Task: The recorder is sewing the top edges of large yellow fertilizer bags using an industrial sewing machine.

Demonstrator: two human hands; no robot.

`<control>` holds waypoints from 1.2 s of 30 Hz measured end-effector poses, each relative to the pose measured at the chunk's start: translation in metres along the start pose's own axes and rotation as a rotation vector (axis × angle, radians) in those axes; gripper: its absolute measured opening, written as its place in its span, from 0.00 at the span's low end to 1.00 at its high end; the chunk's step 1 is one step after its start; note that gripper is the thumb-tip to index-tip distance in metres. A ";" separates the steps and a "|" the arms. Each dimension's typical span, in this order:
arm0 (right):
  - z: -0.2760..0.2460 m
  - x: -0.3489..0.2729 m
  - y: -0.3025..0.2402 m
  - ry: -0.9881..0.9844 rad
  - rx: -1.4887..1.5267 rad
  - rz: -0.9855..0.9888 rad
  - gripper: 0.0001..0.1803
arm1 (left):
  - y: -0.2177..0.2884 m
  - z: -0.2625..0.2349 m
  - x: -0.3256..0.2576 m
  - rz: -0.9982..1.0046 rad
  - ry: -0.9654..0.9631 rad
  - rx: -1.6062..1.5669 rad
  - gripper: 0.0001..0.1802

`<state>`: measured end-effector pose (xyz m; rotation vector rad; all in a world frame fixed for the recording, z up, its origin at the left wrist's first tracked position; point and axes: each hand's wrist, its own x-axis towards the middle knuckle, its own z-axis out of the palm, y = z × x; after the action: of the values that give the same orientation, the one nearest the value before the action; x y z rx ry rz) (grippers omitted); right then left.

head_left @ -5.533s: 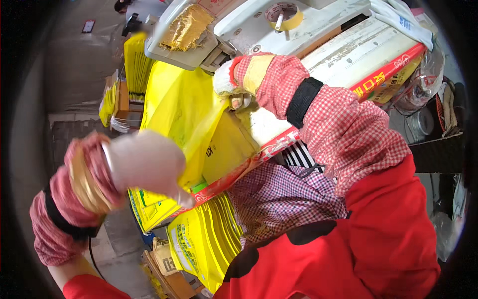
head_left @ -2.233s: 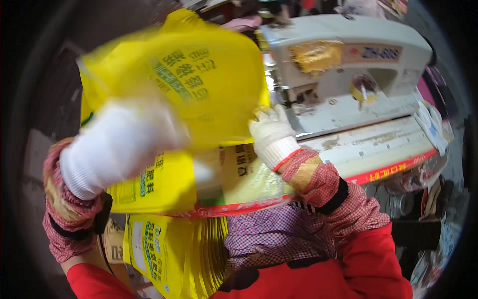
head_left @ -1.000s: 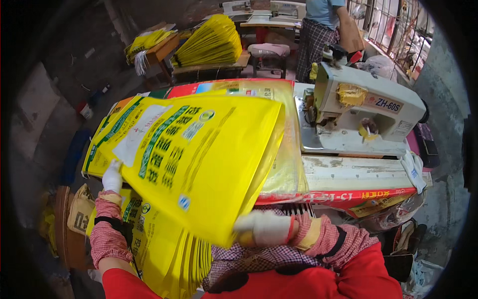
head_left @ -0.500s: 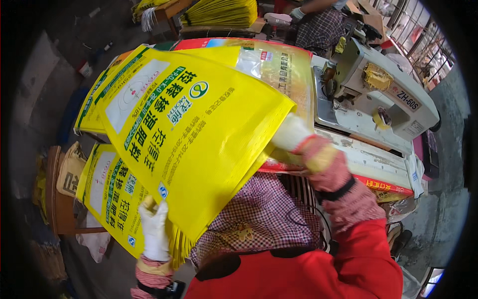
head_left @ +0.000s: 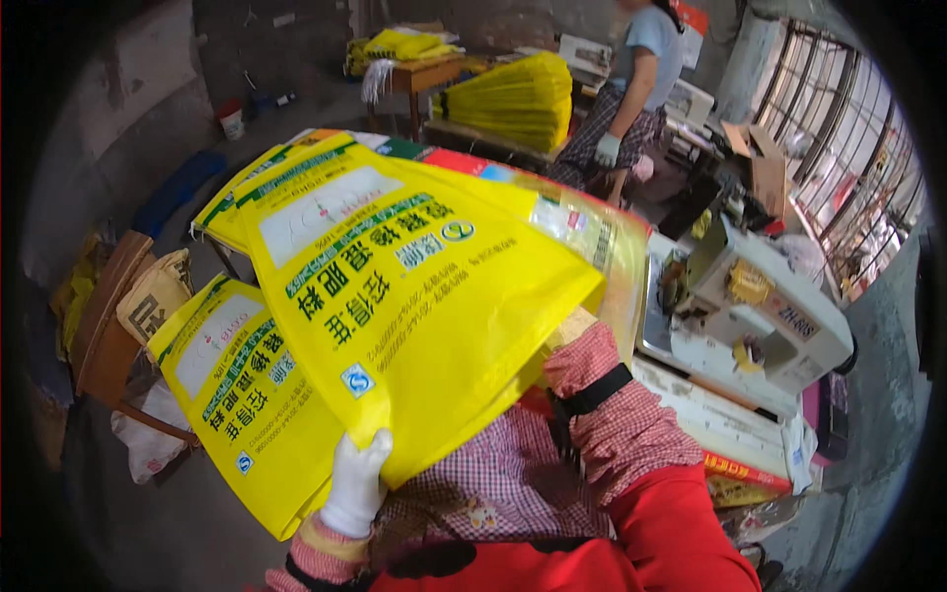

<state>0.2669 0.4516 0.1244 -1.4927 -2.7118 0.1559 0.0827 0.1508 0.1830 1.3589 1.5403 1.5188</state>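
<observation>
A large yellow printed woven sack [head_left: 473, 335] spreads over the front of the table, its near edge sloping toward me. My left hand [head_left: 360, 479], in a white glove, closes on the sack's near left corner, thumb on top. My right hand [head_left: 572, 328] reaches under the right edge of the sack; only a bit of pale glove shows and its fingers are hidden. Left of the held sack, a second yellow sack [head_left: 247, 395] of the same print hangs low. More yellow sacks [head_left: 222, 219] lie beneath at the far left.
A white industrial sewing machine [head_left: 769, 296] stands on the right of the table. Behind, a person [head_left: 631, 89] stands by a big bundle of yellow sacks [head_left: 513, 99]. A wooden chair [head_left: 113, 326] is at the left, a barred window [head_left: 829, 109] at the right.
My view has tilted up, bringing more of the room and the other person into sight. My right hand has slid further under the sack's edge; my left keeps its corner.
</observation>
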 end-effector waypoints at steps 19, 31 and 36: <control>-0.155 -0.135 -0.062 -0.459 0.508 -0.649 0.15 | 0.030 -0.045 -0.038 -0.438 0.133 -0.281 0.19; -0.051 -0.058 -0.036 -0.123 0.127 0.065 0.24 | 0.058 -0.077 -0.012 -0.248 0.140 0.065 0.15; -0.015 -0.029 -0.115 0.028 0.297 -0.158 0.21 | 0.046 -0.122 -0.032 -0.230 0.382 0.041 0.15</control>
<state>0.1871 0.3666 0.1521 -1.1865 -2.6258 0.5015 -0.0070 0.0699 0.2418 0.9052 1.8932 1.6710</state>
